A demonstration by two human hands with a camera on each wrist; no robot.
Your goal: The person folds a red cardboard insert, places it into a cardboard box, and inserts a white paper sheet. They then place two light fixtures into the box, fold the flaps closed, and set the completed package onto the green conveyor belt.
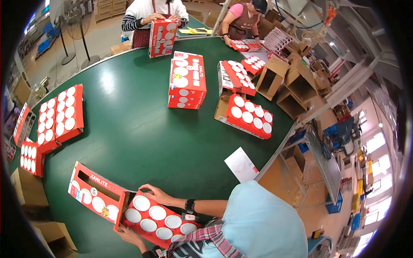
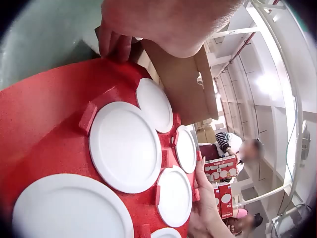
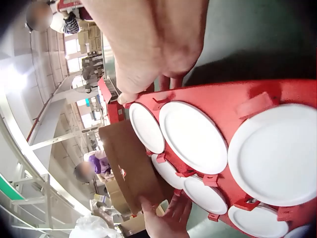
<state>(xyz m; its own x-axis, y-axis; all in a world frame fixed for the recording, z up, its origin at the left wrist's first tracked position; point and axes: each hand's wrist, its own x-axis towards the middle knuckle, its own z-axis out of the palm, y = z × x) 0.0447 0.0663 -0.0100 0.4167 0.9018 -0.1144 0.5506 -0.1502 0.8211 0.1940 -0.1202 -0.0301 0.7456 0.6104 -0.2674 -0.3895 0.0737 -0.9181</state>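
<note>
A red tray (image 1: 138, 226) with white round discs in two rows lies in front of the person at the mouth of a red XANLITE box (image 1: 112, 189). The box has a cut-out window and brown cardboard inside. My right hand (image 1: 158, 195) holds the tray's far long edge near the box, thumb on top and fingers behind the edge in the right wrist view. At the opposite side, my left hand (image 1: 130, 237) grips the box's open end beside the tray corner. Its thumb lies on the brown cardboard (image 3: 131, 163) in the right wrist view.
Filled red trays (image 1: 69, 112) stand at the table's left, with another (image 1: 250, 117) at the right. A large XANLITE box (image 1: 187, 79) is mid-table. A white leaflet (image 1: 241, 164) lies by the right edge. Two people work opposite; brown cartons (image 1: 297, 81) pile up beyond the table.
</note>
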